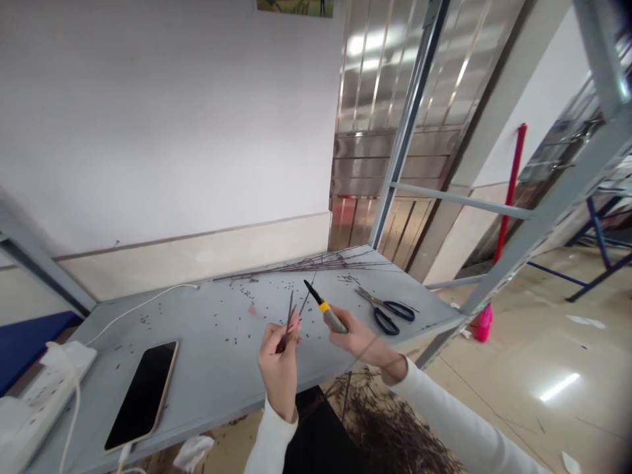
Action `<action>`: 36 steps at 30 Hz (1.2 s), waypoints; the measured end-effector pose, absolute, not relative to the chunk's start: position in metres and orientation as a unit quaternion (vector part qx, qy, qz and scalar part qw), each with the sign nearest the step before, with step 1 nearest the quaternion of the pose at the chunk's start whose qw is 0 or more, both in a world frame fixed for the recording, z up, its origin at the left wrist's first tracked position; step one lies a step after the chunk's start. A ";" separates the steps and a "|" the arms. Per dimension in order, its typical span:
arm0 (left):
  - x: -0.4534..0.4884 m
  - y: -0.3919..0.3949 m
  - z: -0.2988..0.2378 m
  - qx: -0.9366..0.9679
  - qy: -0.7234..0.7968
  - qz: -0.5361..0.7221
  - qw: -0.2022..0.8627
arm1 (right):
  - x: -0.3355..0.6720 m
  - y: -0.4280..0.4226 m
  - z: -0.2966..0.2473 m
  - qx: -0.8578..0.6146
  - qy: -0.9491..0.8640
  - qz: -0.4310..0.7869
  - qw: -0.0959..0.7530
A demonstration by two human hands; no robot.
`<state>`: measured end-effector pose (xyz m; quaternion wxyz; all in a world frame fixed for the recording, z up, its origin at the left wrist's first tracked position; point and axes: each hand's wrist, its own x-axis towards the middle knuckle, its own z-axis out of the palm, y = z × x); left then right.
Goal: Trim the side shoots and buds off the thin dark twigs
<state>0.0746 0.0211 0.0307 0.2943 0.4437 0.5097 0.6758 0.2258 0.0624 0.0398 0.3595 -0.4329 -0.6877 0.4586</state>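
Note:
My left hand (279, 352) is closed around a few thin dark twigs (290, 309), whose ends stick up past the fingers. Just to its right, my right hand (351, 334) grips a utility knife (326, 311) with a grey and yellow handle and a black blade pointing up and left. One long thin twig runs close to the blade; whether they touch I cannot tell. Beyond both hands, a loose bundle of long twigs (316, 264) lies along the back of the grey table (207, 368). Small dark cut bits are scattered over the surface. Scissors (388, 311) with dark handles rest right of the knife.
A phone (143, 395) lies at the table's left front, beside a white power strip (54, 388) with a cable. Grey metal frame posts (412, 112) rise at the right. Below the front edge, a heap of dark twigs (395, 424) covers the floor.

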 end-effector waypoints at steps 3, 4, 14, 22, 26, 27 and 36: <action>0.072 0.024 0.031 0.452 0.499 0.677 0.298 | 0.220 0.056 0.037 -0.363 -0.544 0.679 0.332; 0.071 0.025 0.031 0.457 0.499 0.673 0.299 | 0.219 0.054 0.037 -0.334 -0.498 0.734 0.318; 0.060 0.035 0.023 0.466 0.476 0.663 0.342 | 0.233 0.056 0.048 -0.081 -0.347 0.927 0.114; 0.056 0.032 0.034 0.473 0.477 0.615 0.413 | 0.234 0.057 0.042 -0.273 -0.616 0.682 0.284; 0.055 0.028 0.042 0.471 0.468 0.577 0.476 | 0.232 0.060 0.044 -0.362 -0.744 0.433 0.357; 0.055 0.026 0.044 0.471 0.462 0.571 0.487 | 0.233 0.061 0.043 -0.385 -0.764 0.360 0.372; 0.041 0.028 0.048 0.482 0.472 0.567 0.473 | 0.246 0.079 0.042 -0.452 -0.809 0.039 0.374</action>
